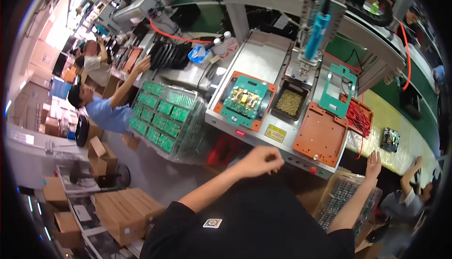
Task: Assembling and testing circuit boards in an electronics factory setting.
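Note:
My left hand (260, 160) hovers before the front edge of the machine bench, its fingers curled in, and no object shows in it. My right hand (372, 166) reaches past the bench's right corner with fingers stretched out and holds nothing visible. Beyond its fingertips a dark assembled circuit board (390, 139) lies on the yellow film-covered surface (405, 122). On the bench, a populated circuit board (244, 98) sits in a green and orange fixture (263, 113). To its right are a black tray of small brass-coloured parts (290, 103) and a bare orange fixture plate (321, 133).
A blue screwdriver unit (316, 35) hangs above the bench. A green frame (337, 89) and an orange tray of red wires (358, 117) lie at the right. Clear trays of green boards (160, 115) stand left; another clear tray (346, 193) lies under my right forearm. Other people work on both sides.

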